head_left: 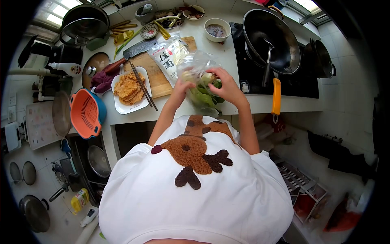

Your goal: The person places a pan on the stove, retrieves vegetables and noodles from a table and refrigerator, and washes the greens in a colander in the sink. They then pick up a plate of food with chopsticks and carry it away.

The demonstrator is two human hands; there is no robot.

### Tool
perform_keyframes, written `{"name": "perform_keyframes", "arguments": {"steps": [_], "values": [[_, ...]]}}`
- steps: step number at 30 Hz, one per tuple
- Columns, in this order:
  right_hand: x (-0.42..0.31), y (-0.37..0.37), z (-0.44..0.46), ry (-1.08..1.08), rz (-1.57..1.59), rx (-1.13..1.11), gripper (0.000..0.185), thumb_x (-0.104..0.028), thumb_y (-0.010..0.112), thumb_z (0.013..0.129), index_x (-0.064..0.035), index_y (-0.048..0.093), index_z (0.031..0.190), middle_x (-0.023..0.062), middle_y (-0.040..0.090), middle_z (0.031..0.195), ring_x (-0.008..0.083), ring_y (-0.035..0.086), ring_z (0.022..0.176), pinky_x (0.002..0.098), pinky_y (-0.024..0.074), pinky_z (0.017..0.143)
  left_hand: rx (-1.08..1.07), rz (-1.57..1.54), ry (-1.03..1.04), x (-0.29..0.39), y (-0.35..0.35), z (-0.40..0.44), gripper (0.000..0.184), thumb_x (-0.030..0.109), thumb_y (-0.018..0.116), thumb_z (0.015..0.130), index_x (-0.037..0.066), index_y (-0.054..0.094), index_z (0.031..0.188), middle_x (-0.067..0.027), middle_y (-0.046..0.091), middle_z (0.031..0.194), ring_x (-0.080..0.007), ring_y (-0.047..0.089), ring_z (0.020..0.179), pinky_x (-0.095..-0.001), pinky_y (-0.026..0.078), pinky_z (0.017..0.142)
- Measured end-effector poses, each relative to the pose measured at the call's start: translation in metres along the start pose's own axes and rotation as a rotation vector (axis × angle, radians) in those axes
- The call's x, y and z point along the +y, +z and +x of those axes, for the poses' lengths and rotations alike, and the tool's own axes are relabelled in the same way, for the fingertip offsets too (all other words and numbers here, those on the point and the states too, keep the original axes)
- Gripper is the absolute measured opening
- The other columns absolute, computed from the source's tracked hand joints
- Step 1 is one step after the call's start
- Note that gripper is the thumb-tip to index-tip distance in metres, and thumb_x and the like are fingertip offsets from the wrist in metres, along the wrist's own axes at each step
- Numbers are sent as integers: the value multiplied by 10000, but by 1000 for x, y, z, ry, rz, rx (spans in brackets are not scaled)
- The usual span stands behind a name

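A clear plastic bag (199, 62) with leafy greens (202, 96) in it is at the counter's front edge, between my two hands. My left hand (181, 88) grips the bag's left side, thumb toward the greens. From the right, my right hand (228, 84) has its fingers curled round the pale stem end of the greens; whether plastic lies between cannot be told. Behind my left hand, a noodle packet (167, 55) rests on the wooden cutting board (156, 75). A cleaver (139, 49) lies across the board's far left corner.
Left of the board stands a white plate (125, 109) of orange-brown food, with chopsticks (143, 86) across it. An orange colander (85, 112) sits at the counter's left. To the right, a wok (280, 44) with a ladle (268, 61) stands on the black stove. A white bowl (217, 37) is behind.
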State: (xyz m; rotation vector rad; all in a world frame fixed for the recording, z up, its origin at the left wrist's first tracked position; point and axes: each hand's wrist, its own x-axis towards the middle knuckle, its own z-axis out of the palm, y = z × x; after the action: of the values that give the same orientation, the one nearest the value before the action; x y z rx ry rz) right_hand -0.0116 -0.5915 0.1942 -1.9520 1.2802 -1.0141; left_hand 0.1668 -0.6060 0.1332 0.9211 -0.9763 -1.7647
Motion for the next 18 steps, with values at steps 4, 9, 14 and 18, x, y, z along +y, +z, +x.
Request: {"name": "perform_keyframes", "arguments": {"steps": [4,9,14,18], "values": [[7,5,-1,145,44,-51,336,-79,627,667,-26,526,984,106,553,886,211,540,818,291,429,753,-79,-258,-72,-8,-14,1,546,111,440,649,14,378,1183,-128,477,1130,-232,450,1063,-336,339,919],[12,3,2,188,245,58,348,-108,661,695,-23,532,1006,72,569,929,165,554,811,271,443,740,-76,-481,-120,-3,-23,1,537,134,428,669,-9,378,1185,-132,468,1154,-251,441,1080,-361,338,925],[15,-7,-3,303,462,92,297,-82,610,742,-28,528,1022,61,563,954,135,551,825,246,442,745,54,-515,-163,-5,-32,2,429,159,404,761,-3,435,1156,-105,498,1111,-213,472,1020,-338,351,903],[25,-9,-4,294,475,168,289,-76,575,766,-30,507,1044,61,559,959,130,551,824,249,440,750,110,-259,-27,-10,-39,7,382,155,422,797,-8,450,1142,-84,516,1081,-171,486,977,-304,369,866]]}}
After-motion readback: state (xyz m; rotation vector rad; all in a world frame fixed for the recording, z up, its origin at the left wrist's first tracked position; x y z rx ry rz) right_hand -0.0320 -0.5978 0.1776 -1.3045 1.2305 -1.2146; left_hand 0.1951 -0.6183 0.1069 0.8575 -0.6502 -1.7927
